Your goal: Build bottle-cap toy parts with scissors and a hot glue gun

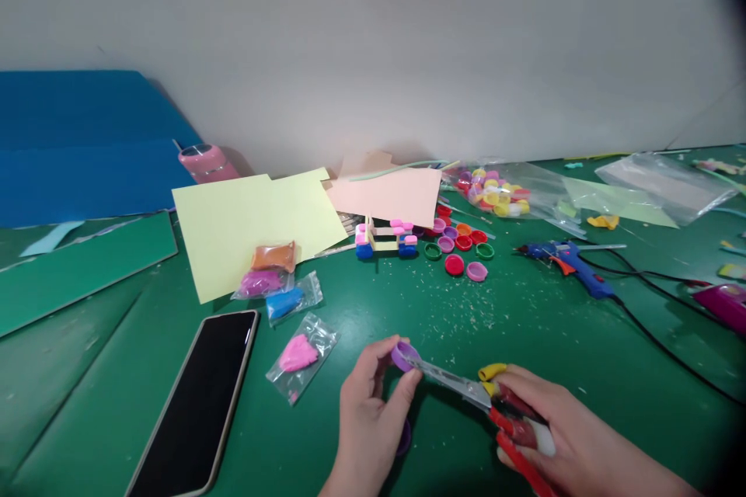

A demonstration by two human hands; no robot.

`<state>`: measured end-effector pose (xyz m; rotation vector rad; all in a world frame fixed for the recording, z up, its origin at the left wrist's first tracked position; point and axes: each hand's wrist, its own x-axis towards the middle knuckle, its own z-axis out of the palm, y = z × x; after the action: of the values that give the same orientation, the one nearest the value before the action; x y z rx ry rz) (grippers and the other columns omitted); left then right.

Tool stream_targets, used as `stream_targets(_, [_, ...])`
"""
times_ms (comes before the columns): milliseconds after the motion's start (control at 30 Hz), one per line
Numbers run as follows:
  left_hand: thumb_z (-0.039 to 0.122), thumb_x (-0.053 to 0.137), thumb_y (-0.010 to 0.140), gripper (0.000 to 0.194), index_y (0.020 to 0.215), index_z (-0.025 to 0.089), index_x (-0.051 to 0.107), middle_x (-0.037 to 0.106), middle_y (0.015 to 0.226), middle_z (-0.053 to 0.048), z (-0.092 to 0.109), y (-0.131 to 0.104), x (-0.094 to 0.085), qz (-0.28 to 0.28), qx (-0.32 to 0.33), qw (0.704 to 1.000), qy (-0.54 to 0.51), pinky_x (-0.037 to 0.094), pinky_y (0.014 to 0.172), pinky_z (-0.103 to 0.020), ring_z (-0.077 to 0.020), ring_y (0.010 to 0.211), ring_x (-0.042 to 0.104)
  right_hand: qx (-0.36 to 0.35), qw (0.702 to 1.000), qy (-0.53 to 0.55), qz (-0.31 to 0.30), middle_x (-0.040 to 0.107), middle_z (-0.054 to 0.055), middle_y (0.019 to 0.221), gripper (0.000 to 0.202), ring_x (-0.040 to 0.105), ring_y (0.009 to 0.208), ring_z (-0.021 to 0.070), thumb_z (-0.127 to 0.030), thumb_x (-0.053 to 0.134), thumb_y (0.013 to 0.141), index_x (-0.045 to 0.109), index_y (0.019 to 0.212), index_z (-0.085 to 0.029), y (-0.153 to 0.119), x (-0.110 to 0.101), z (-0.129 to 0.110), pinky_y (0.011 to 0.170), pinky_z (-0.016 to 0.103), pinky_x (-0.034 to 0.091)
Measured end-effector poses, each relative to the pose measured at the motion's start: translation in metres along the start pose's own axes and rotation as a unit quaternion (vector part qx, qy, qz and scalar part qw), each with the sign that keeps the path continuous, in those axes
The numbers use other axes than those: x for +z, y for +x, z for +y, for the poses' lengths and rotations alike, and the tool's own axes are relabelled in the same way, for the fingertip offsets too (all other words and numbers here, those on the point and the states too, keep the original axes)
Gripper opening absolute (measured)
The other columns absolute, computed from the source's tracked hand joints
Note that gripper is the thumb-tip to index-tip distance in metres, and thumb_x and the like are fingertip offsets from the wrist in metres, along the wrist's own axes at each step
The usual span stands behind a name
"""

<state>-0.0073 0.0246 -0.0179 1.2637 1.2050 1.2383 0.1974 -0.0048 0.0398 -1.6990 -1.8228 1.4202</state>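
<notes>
Between thumb and fingers, my left hand (373, 404) pinches a purple bottle cap (405, 356). My right hand (539, 419) grips a pair of scissors (460, 386) with red and yellow handles; the blade tips reach the cap's rim. Whether the blades have cut into the cap cannot be made out. Another purple cap (404, 439) lies partly hidden behind my left hand. Farther back stands a small craft piece (385, 238) of sticks with pink and blue parts. Several loose caps (454, 265) in red, green, pink and orange lie to its right.
A phone (195, 404) lies at the left, near small bags of pink (300, 353) and blue clay (285, 301). Yellow paper (245, 221) and a bag of caps (495, 190) are at the back. A blue glue gun (574, 264) with a black cord lies at the right.
</notes>
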Motion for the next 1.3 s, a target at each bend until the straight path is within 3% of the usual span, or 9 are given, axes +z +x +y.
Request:
stream_targets(267, [0.017,0.063,0.070,0.023,0.092,0.020,0.059,0.067,0.091,-0.005,0.006,0.001,0.000,0.014,-0.024,0.999,-0.025,0.049,0.077,-0.025,-0.0152,0.084,0.063,-0.012,0.996,-0.068,0.052,0.055,0.000,0.078,0.010,0.051,0.061,0.0126,-0.025,0.057,0.069,0.050,0.076,-0.022,0.000,0.007,0.001,0.056,0.019,0.045])
stream_targets(500, [0.016,0.065,0.067,0.023,0.090,0.016,0.060,0.069,0.090,-0.008,0.011,0.003,0.001,0.015,-0.036,0.998,-0.047,0.051,0.076,-0.030,-0.0185,0.082,0.064,-0.017,0.999,-0.016,0.040,0.056,0.002,0.083,0.014,0.056,0.066,0.0138,-0.021,0.056,0.070,0.053,0.084,-0.022,0.001,0.013,0.004,0.060,0.019,0.048])
stream_targets(767, [0.017,0.065,0.067,0.023,0.089,0.016,0.061,0.069,0.089,-0.008,0.012,0.003,0.002,0.007,-0.050,0.997,-0.059,0.051,0.075,-0.029,-0.0184,0.081,0.065,0.008,0.997,0.013,0.076,0.064,-0.001,0.071,0.010,0.062,0.066,0.0168,-0.030,0.060,0.068,0.059,0.078,-0.027,0.000,0.016,0.005,0.062,0.023,0.050])
stream_targets(967, [0.018,0.065,0.067,0.023,0.089,0.016,0.060,0.069,0.089,-0.008,0.014,0.003,0.001,0.001,-0.047,0.997,-0.054,0.051,0.076,-0.029,-0.0183,0.081,0.064,0.003,0.999,0.004,0.052,0.063,-0.001,0.067,0.010,0.060,0.061,0.0165,-0.036,0.060,0.068,0.060,0.072,-0.027,0.000,0.012,-0.001,0.057,0.023,0.050])
stream_targets(1200, [0.020,0.064,0.069,0.023,0.091,0.016,0.059,0.067,0.090,-0.007,0.011,0.002,0.000,-0.008,-0.043,0.997,-0.056,0.051,0.075,-0.028,-0.0177,0.082,0.064,-0.023,0.999,0.007,0.025,0.062,0.001,0.075,0.011,0.060,0.066,0.0169,-0.033,0.055,0.074,0.059,0.079,-0.025,-0.003,0.013,0.009,0.064,0.024,0.050])
stream_targets(1300, [0.018,0.063,0.070,0.022,0.091,0.017,0.059,0.067,0.088,-0.006,0.007,0.002,0.000,-0.001,-0.021,0.999,-0.033,0.050,0.075,-0.028,-0.0175,0.082,0.063,-0.037,0.998,-0.013,0.050,0.061,0.002,0.085,0.019,0.061,0.075,0.0181,-0.030,0.056,0.073,0.056,0.091,-0.025,-0.004,0.015,0.018,0.071,0.025,0.049])
